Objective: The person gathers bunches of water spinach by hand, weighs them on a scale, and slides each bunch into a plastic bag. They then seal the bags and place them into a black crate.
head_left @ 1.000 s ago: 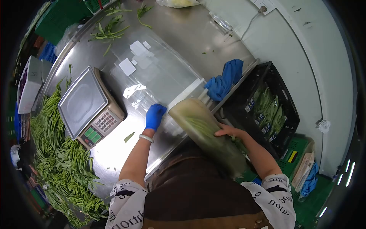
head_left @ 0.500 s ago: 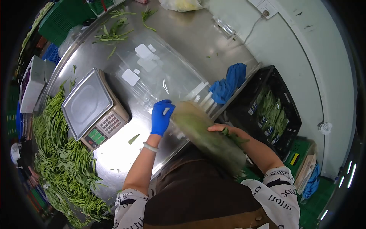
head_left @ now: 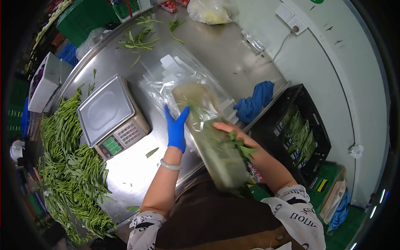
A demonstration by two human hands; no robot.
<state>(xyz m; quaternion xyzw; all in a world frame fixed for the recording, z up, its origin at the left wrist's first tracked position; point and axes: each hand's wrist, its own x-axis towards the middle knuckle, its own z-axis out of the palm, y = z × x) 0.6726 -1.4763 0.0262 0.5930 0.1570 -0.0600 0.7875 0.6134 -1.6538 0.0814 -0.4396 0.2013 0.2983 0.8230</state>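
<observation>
A clear plastic bag [head_left: 218,146] with leafy greens inside slants across the table's front edge, blurred by motion. My right hand [head_left: 227,128], bare, grips the bag from its right side, with some loose leaves [head_left: 243,148] by its fingers. My left hand [head_left: 176,125] wears a blue glove. Its thumb and fingers are spread apart, close to the bag's left side, and it holds nothing. Behind the bag lies a stack of flat clear bags [head_left: 166,79] with white labels.
A scale [head_left: 106,110] stands left of my left hand, beside a big pile of green stems [head_left: 71,166]. At the right are a blue cloth [head_left: 256,100] and a black crate [head_left: 316,125] of bagged greens. Loose greens [head_left: 139,39] lie at the back.
The filled bag has swung more upright, its upper end now over the stacked bags. My left hand has gone from curled to spread. My right hand has shifted left with the bag.
</observation>
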